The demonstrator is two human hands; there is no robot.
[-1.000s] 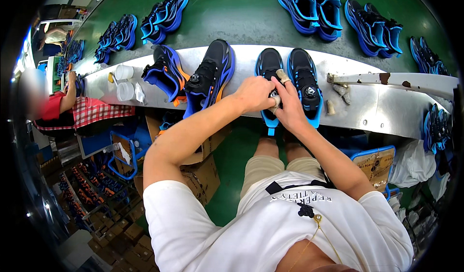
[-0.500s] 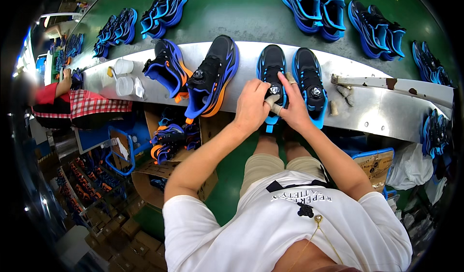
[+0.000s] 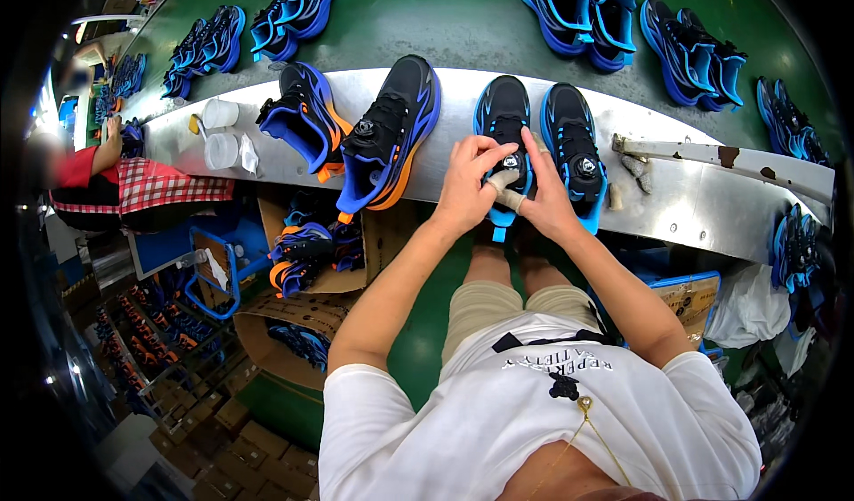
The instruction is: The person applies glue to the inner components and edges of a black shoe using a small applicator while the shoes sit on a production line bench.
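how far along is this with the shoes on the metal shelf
In hand: the left hand and right hand work at the dial of the left blue shoe. Its partner lies beside it, untouched. The two orange-soled shoes wait alongside. Finished or not, nothing shows.

A shoe factory line — sneaker pairs (image 3: 294,10) on a green conveyor (image 3: 445,12), boxed stock below.

Two black sneakers with orange soles (image 3: 356,132) lie on the metal tabletop (image 3: 694,203), left of two white cups (image 3: 220,132). Pairs of blue sneakers (image 3: 587,7) sit on the green belt (image 3: 445,20) behind. Cardboard boxes (image 3: 294,323) stand below; a person in red (image 3: 89,181) works at far left.
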